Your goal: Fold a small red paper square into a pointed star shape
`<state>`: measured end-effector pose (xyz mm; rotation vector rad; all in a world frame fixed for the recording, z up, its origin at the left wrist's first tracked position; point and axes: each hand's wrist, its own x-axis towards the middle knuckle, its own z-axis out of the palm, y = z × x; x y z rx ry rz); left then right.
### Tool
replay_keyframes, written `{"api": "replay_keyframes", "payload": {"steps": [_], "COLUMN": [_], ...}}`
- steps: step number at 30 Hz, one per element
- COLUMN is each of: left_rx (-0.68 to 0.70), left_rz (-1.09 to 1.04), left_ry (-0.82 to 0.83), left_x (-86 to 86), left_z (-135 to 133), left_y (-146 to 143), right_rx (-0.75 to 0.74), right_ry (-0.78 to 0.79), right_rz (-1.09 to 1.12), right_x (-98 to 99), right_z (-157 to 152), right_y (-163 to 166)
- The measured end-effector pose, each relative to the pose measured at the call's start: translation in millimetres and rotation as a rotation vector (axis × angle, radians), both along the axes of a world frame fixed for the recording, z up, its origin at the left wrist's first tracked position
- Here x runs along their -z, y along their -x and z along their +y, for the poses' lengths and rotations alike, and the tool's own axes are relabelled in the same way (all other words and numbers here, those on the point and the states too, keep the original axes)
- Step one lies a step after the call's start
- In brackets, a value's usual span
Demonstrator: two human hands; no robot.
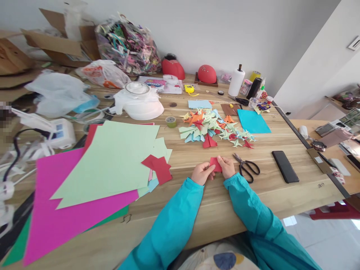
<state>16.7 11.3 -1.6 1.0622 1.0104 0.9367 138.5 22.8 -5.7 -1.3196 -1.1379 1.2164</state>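
— At the tabletop (197, 221), where's the small red paper (215, 164)?
— Between the left hand (202, 173) and right hand (227, 167), both pinching it; black-handled scissors (241, 162) lie just beside the right hand.

1. bare tabletop (266, 182) is stretching between the scissors (242, 162) and the phone (285, 167), leaving a passage.
2. the scissors are lying just beside the right hand (227, 167), obstructing its outer side.
3. a bare strip is running between the left hand (202, 172) and the red paper scraps (163, 170).
4. folded paper pieces (210, 123) are crowding the tabletop beyond both hands.
5. stacked sheets (109, 161) are blocking the tabletop farther left.
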Motion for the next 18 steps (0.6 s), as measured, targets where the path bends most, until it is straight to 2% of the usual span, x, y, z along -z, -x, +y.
{"api": "replay_keyframes", "payload": {"steps": [7, 12, 15, 18], "left_rx": [0.084, 0.077, 0.034, -0.075], "left_rz": [0.043, 0.082, 0.06, 0.027], "left_ry": [0.001, -0.024, -0.045, -0.041], "left_x": [-0.6, -0.3, 0.6, 1.1], "left_z": [0, -2, -1, 1], "left_y": [1, -1, -2, 0], "right_rx": [-0.026, -0.012, 0.046, 0.02], "right_ry": [-0.086, -0.047, -0.041, -0.025], "right_rz": [0.006, 0.026, 0.064, 0.134], "right_x": [-1.9, 2.1, 6.7, 8.1], "right_z": [1, 3, 5, 5], "right_y": [-3, -4, -6, -6]}}
